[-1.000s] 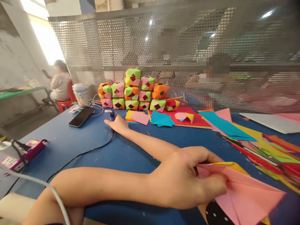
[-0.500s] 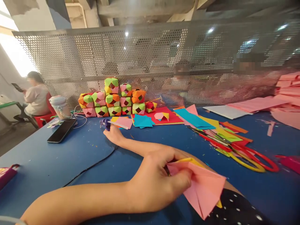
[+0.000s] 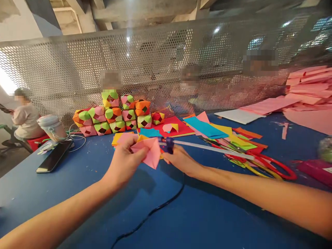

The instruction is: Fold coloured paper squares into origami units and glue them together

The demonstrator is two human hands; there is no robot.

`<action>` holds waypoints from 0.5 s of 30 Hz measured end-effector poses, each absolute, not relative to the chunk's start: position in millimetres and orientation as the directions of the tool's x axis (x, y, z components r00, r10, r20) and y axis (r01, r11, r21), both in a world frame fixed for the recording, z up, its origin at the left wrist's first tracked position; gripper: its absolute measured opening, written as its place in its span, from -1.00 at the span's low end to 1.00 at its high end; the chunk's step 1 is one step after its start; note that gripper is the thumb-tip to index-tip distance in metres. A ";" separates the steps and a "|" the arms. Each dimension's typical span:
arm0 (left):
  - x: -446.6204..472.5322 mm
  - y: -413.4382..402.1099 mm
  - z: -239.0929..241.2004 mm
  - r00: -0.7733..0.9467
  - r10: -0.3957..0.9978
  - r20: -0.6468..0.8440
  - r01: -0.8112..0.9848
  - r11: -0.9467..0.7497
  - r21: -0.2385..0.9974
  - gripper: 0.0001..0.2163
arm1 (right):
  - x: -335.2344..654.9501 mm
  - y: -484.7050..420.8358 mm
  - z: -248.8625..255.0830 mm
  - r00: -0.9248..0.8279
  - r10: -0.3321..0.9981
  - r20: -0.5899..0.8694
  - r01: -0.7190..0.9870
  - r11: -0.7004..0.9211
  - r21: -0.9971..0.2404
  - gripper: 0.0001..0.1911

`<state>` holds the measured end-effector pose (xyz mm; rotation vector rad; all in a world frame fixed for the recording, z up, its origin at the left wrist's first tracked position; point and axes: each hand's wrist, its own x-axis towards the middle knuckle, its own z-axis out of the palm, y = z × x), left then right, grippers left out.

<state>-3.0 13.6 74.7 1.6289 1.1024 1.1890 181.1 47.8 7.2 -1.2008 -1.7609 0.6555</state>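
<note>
Between the thumb and fingers of my left hand (image 3: 124, 159) is a folded pink paper piece (image 3: 152, 154), with some yellow paper showing behind it. My right hand (image 3: 180, 159) is wrapped round a dark blue hot glue gun (image 3: 169, 144), its nozzle side close to the folded paper. A long whitish glue stick (image 3: 212, 148) sticks out of the gun's back toward the right. The gun's black cord (image 3: 155, 211) hangs down and runs across the blue table (image 3: 220, 214). Whether the nozzle touches the paper is hidden.
Stacked paper balls (image 3: 114, 114) stand at the back. Coloured paper strips (image 3: 207, 128) and red and yellow scissors (image 3: 275, 166) lie to the right. A phone (image 3: 54, 157) and a white cup (image 3: 52, 127) sit left. Pink sheets (image 3: 308, 90) are piled by the perforated screen (image 3: 155, 62).
My right hand has brought the glue gun from the back left over to the right of the folded paper. My left hand has moved left and away with the paper. The view has shifted right.
</note>
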 end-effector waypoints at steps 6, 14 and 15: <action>-17.0 48.9 19.1 0.076 0.992 0.097 0.289 -0.115 0.950 -0.80 | 222.0 24.1 2.8 -0.087 0.972 0.219 0.449 0.234 -0.862 -0.68; 4.9 55.7 3.6 0.100 0.989 0.104 0.386 -0.135 0.912 -0.89 | 229.0 7.6 -7.4 -0.129 0.913 0.388 0.596 0.384 -0.705 -0.82; 7.4 56.7 2.1 0.109 0.990 0.093 0.378 -0.127 0.917 -0.88 | 228.7 7.0 -8.1 -0.144 0.904 0.403 0.608 0.402 -0.685 -0.84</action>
